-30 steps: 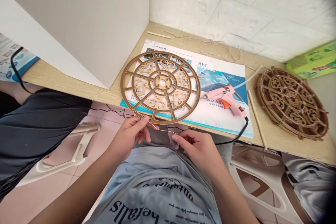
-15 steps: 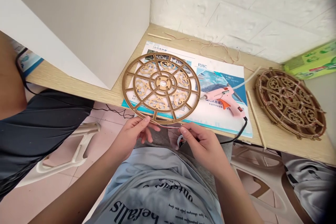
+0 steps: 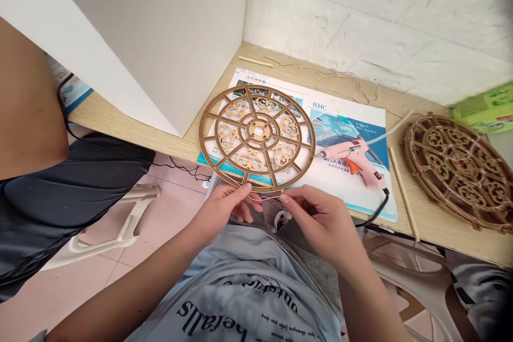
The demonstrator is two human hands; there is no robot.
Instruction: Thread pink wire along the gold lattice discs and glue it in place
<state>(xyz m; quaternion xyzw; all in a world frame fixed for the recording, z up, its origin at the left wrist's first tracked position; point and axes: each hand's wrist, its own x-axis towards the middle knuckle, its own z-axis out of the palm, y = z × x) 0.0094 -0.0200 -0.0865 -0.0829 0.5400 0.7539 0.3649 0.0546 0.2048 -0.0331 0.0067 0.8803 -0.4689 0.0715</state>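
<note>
A round gold openwork disc (image 3: 253,129), with spokes and scroll patterns, lies over a printed sheet (image 3: 340,195) at the table's near edge. My left hand (image 3: 224,208) grips its near rim, thumb on top and fingers curled below. A thin reddish-white wire (image 3: 266,200) runs just under that rim between my hands. With thumb and forefinger, my right hand (image 3: 320,219) pinches the wire close against the rim; the fingertips partly hide it. To the disc's right rests a pink glue gun (image 3: 363,164), its nozzle near the rim and a translucent glue stick (image 3: 390,128) at its back.
Stacked gold discs (image 3: 460,168) with wire on top sit at the right, by a green package (image 3: 487,107). A pale stick (image 3: 404,192) lies beside the sheet. Loose wire (image 3: 348,76) trails along the wall. A tall white panel (image 3: 160,37) stands left, near another person's arm (image 3: 32,107).
The view has shifted, so everything appears farther right. My right hand has come slightly closer to my left along the rim, and the wire between them sags more.
</note>
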